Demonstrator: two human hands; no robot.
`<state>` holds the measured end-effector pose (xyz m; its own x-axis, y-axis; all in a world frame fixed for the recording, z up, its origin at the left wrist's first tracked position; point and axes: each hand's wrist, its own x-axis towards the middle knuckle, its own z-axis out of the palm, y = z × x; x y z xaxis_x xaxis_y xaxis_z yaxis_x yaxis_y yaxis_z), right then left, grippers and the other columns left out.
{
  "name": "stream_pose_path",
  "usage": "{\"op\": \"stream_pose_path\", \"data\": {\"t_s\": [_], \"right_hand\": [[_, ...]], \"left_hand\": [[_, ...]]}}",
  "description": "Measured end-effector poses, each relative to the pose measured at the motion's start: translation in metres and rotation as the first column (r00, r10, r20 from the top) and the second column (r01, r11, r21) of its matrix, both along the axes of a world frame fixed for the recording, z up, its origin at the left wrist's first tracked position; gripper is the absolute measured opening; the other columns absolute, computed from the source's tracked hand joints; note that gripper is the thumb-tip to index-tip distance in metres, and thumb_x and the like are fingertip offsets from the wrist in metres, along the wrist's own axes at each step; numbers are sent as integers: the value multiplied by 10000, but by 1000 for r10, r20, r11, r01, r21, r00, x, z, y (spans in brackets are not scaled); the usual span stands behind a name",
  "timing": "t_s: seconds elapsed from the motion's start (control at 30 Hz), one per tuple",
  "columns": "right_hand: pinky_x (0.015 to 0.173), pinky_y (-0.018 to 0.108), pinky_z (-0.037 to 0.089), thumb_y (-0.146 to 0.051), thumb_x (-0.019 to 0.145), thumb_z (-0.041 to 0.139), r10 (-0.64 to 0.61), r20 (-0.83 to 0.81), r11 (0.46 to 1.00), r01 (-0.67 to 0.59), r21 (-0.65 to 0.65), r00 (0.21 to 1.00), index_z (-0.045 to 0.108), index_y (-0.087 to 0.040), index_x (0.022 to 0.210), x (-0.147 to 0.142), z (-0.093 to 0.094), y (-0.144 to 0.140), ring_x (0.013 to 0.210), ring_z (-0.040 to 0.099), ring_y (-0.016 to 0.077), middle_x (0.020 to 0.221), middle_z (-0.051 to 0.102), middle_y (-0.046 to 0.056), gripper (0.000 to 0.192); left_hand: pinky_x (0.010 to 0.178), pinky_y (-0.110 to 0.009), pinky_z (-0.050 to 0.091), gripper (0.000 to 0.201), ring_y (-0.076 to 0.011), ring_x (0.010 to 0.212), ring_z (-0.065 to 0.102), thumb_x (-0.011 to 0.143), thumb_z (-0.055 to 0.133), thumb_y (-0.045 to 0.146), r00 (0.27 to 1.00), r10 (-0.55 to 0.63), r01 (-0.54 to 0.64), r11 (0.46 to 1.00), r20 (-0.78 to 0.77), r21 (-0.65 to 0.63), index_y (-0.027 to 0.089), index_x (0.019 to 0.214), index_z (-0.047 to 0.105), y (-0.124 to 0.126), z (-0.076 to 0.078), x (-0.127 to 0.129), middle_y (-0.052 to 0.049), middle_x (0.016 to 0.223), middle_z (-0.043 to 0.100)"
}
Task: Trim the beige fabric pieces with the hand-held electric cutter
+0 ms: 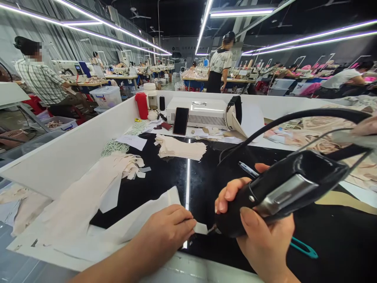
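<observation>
My right hand is closed around a black corded hand tool with a long metal lever on its side. The tool's thin metal tip points left at the end of a small white strip. With fingers pressed together, my left hand pinches that strip. Under and behind this hand lies pale fabric, running left across the black glossy tabletop. Whether strip and fabric are one piece is hidden by my fingers.
Stacked cream fabric pieces lie ahead, with a larger pile at left. A phone leans on a white vented box. A pen, a teal threader-like tool and a black cable are at right. White walls border the table.
</observation>
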<state>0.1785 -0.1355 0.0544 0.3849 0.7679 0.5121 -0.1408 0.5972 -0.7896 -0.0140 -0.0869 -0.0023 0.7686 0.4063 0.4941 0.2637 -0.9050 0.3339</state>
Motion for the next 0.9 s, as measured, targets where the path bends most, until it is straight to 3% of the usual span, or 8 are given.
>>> {"op": "stream_pose_path", "data": {"t_s": [0.33,0.63,0.9], "right_hand": [[583,317,597,-314,931,823,-3,-7,1000,4,6,1000,578,-371,1384,2,1,3,640,665,160,858,688,-24,518],[584,338,619,-331,911,837,-16,-2,1000,16,-10,1000,605,-362,1341,4,8,3,622,664,174,814,693,-34,490],[550,322,608,-355,839,897,-85,-76,996,87,23,993,603,-333,1305,-7,15,21,574,650,171,776,706,-48,551]], "left_hand": [[849,-311,596,190,-194,942,698,1130,530,175,1000,-17,17,1000,-20,-5,150,1066,706,8,3,-15,-58,1019,732],[762,-282,557,119,-181,903,658,1070,602,86,1000,-7,8,999,-11,42,148,1032,696,6,1,-11,-39,986,720],[772,-273,539,113,-179,889,637,1069,600,77,1000,-14,11,995,27,95,131,1014,683,5,-5,-8,-45,975,709]]}}
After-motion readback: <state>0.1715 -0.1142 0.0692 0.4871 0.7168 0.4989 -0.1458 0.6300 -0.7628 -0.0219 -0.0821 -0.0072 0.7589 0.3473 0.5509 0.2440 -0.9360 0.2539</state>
